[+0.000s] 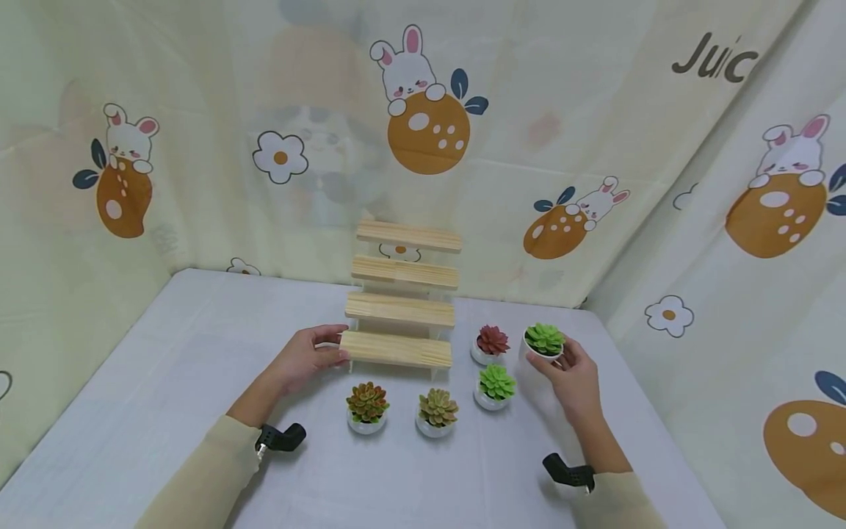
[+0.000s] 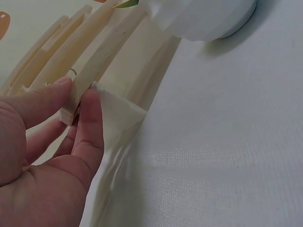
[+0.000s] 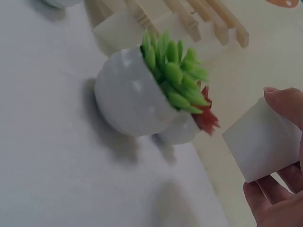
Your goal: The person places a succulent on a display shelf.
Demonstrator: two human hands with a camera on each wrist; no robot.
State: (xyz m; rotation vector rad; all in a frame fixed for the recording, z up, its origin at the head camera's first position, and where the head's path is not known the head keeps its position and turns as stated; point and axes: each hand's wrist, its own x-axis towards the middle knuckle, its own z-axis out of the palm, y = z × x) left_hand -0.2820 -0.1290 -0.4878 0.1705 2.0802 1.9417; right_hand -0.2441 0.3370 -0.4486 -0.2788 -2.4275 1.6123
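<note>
My left hand (image 1: 300, 360) pinches the left end of the lowest board of a four-step wooden display stand (image 1: 396, 349). In the left wrist view, the thumb lies on the top of the board (image 2: 87, 78) and the fingers are below it. Over at the right, my right hand (image 1: 580, 378) holds a potted green succulent (image 1: 544, 339) by its white pot (image 3: 265, 137). The pot appears raised off the table, and its plant is out of sight in the right wrist view. The stand's steps carry nothing.
Right of the stand are a red potted succulent (image 1: 493, 342) and a bright green one (image 1: 496, 383). In front stand a reddish-green succulent (image 1: 367, 404) and a dull green one (image 1: 437, 408). A printed curtain (image 1: 198, 220) borders the white table (image 1: 172, 382).
</note>
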